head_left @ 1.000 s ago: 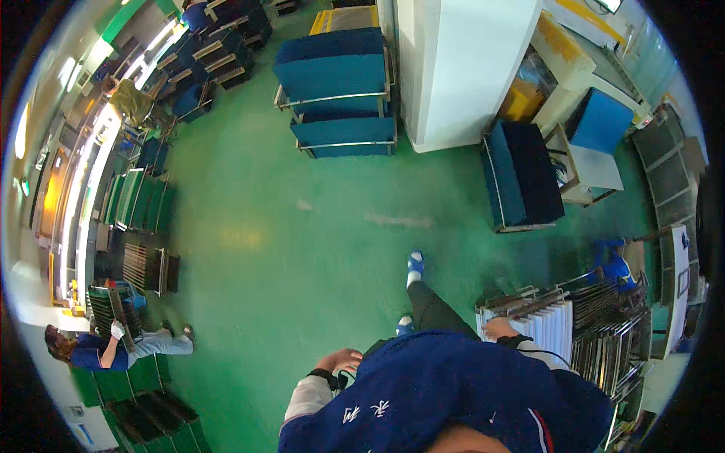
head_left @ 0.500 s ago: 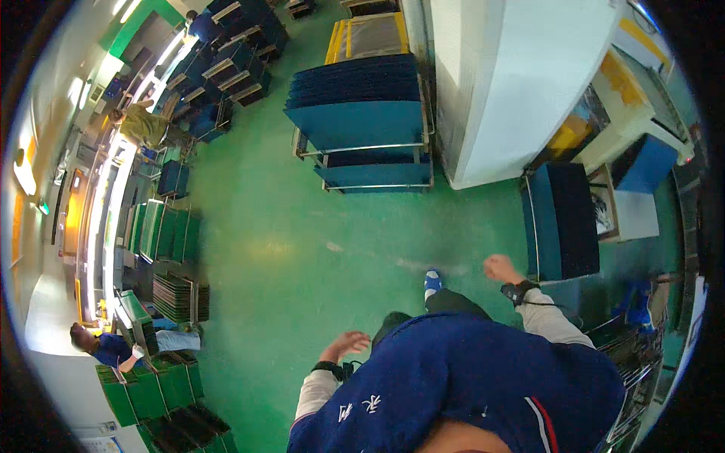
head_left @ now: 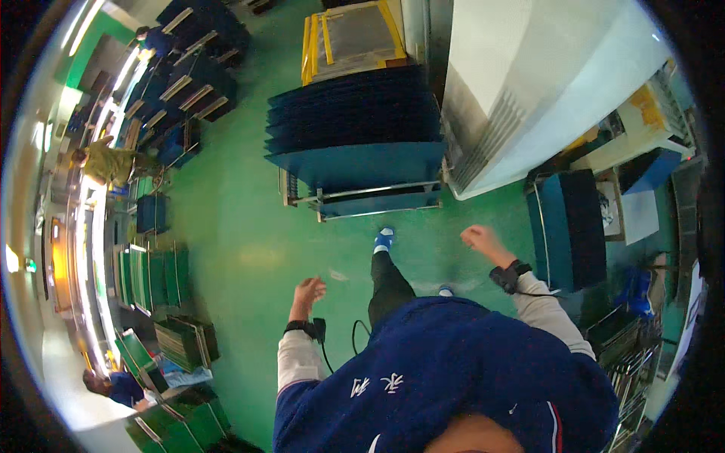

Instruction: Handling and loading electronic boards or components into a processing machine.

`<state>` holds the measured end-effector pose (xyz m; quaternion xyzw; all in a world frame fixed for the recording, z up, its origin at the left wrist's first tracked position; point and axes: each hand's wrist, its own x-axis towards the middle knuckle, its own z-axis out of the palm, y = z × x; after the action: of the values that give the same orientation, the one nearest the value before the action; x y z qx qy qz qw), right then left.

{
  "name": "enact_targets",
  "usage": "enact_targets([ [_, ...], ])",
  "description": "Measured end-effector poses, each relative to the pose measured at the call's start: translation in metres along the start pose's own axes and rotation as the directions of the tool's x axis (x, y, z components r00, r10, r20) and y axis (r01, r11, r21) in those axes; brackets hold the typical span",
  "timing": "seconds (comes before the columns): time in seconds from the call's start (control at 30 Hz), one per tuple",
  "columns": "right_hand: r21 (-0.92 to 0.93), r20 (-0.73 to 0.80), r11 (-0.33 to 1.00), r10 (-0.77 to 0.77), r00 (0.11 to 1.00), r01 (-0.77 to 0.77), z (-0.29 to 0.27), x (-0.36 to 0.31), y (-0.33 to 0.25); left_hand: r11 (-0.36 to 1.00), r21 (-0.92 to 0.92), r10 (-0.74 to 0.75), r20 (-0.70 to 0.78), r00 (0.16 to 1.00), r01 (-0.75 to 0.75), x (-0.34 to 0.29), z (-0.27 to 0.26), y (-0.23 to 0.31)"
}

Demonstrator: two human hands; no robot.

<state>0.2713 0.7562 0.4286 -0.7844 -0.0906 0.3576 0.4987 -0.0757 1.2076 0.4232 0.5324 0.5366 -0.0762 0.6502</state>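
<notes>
My left hand (head_left: 308, 291) hangs over the green floor, its fingers loosely bent and apart, holding nothing. My right hand (head_left: 482, 241) is raised in front of the white pillar (head_left: 513, 98). Its fingers look curled in and are somewhat blurred; nothing shows in them. Both wrists carry black strapped devices with cables. Nearest ahead of me is a metal rack cart (head_left: 377, 189) loaded with dark blue panels (head_left: 362, 164). Neither hand touches it.
Dark blue panels (head_left: 566, 230) stand on a rack at the right. Green panels (head_left: 155, 275) fill racks on the left. Several people work along a brightly lit bench there, one in an olive top (head_left: 106, 162). Yellow-edged frames (head_left: 355, 41) lie behind the cart.
I have stepped forward, one foot now ahead of the other. The cart and pillar look closer. My left hand has swung forward and up; my right hand has shifted slightly forward and left.
</notes>
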Motion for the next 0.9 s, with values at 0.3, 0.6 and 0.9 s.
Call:
enact_targets([
  [0.3,0.151,-0.381,0.973,0.222,0.897,-0.176,-0.040,0.175,-0.102,0.937,0.063,0.344,-0.311,0.886,-0.342,0.203,-0.085,0.232],
  [0.6,0.044,-0.165,0.990,0.139,0.976,-0.134,-0.033,0.280,-0.110,0.994,-0.096,0.051,-0.007,0.999,-0.052,0.294,-0.084,0.327],
  [0.9,0.033,-0.180,0.969,-0.233,0.956,0.243,-0.025,0.275,-0.071,0.958,-0.285,0.147,0.372,0.917,-0.039,0.326,-0.071,0.319],
])
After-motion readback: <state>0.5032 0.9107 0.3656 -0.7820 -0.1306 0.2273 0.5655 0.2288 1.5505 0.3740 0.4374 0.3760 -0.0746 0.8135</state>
